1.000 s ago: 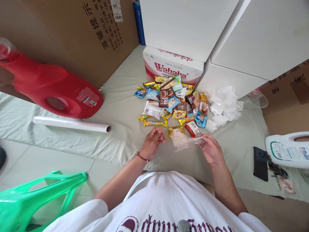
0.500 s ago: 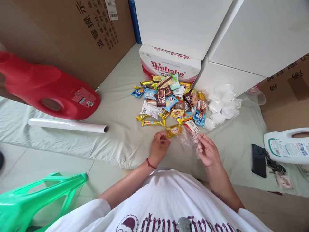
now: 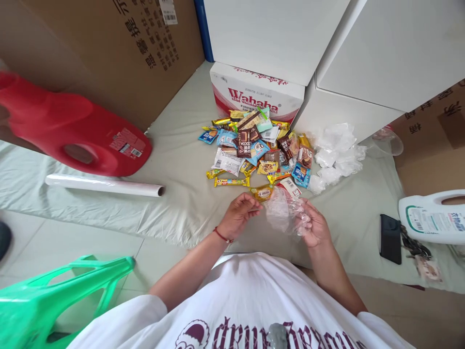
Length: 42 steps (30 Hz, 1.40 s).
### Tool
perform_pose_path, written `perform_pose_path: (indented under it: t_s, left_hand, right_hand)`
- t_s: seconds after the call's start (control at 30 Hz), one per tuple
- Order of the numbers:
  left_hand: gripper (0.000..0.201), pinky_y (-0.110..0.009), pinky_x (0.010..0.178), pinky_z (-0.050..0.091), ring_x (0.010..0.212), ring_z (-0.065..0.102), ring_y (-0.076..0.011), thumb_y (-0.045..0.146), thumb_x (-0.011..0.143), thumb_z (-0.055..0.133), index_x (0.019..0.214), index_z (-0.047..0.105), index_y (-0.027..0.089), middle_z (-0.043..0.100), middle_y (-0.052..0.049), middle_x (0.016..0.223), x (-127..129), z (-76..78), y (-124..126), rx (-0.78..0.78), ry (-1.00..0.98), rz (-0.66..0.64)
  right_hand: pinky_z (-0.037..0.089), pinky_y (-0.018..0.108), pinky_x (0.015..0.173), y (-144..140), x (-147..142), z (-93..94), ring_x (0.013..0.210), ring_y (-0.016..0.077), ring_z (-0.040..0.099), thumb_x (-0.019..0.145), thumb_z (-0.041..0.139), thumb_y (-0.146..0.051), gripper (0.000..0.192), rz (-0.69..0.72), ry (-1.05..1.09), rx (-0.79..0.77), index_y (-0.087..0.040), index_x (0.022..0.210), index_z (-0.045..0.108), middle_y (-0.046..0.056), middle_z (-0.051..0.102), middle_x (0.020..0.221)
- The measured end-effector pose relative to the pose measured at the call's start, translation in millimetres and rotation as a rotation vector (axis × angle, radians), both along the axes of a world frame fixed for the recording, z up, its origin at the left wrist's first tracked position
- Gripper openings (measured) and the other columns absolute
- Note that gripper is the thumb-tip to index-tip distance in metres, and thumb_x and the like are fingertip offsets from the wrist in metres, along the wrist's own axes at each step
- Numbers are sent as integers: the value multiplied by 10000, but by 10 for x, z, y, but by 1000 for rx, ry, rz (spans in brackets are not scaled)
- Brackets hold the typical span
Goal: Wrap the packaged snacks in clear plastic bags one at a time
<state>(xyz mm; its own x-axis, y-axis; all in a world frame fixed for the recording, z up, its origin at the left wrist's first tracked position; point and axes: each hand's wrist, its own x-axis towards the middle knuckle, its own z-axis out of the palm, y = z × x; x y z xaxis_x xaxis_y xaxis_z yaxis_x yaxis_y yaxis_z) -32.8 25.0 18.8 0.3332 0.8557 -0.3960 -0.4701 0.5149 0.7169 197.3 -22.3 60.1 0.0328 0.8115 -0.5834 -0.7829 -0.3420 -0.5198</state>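
In the head view my right hand (image 3: 315, 224) pinches a clear plastic bag (image 3: 279, 213), which hangs crumpled out to the left of the fingers. My left hand (image 3: 240, 214) is at the bag's other side, its fingers curled and drawn together. Whether anything is between those fingertips I cannot make out. Just beyond them lies a yellow snack packet (image 3: 262, 193). A red and white packet (image 3: 290, 187) is partly behind the bag. Farther back a heap of wrapped snacks spreads out, with a brown cocoa packet (image 3: 245, 143) and a yellow stick packet (image 3: 231, 182) among them.
Crumpled clear bags (image 3: 336, 152) lie right of the heap, and a Wahaha carton (image 3: 256, 92) stands behind it. Leftward are a red jug (image 3: 80, 131) and a plastic-wrapped roll (image 3: 105, 185). A phone (image 3: 390, 238) and white jug (image 3: 432, 218) are at right; a green stool (image 3: 32, 300) is lower left.
The plastic bag has spread out more between my hands and covers more of the red and white packet. My left hand has shifted slightly right and forward, its fingers reaching toward the bag.
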Motion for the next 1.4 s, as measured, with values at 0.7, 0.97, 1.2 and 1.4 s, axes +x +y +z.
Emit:
perform_pose_path:
  t_s: [0.7, 0.97, 1.2, 1.4]
  left_hand:
    - [415, -283, 739, 506, 775, 583, -141, 578, 793, 773, 818, 611, 196, 629, 7, 812, 24, 40, -38, 207, 241, -67]
    - [491, -198, 401, 301, 427, 437, -82, 625, 726, 781, 832, 533, 215, 473, 80, 575, -737, -83, -55, 12, 485, 13]
    - [337, -403, 772, 522, 928, 595, -256, 368, 774, 725, 1032, 610, 185, 598, -124, 1079, -1012, -9, -193, 520, 1349, 365]
    - [62, -406, 879, 506, 962, 601, -245, 274, 933, 597, 968, 637, 243, 646, -97, 995, -310, 136, -512, 1132, 1024, -97]
  right_hand:
    - [299, 44, 289, -69, 51, -159, 377, -10, 369, 705, 901, -219, 346, 40, -70, -32, -199, 878, 602, -105, 518, 611]
    - [235, 89, 282, 28, 170, -344, 378, -2, 315, 597, 947, -303, 420, 63, -285, -80, -190, 834, 619, -89, 542, 610]
    - [206, 112, 319, 154, -48, -442, 394, 16, 363, 558, 938, -462, 493, 177, -488, -54, -193, 789, 595, -91, 531, 549]
    - [234, 130, 331, 165, -146, -406, 407, 27, 395, 598, 904, -450, 439, 152, -512, -4, -198, 788, 598, -85, 543, 559]
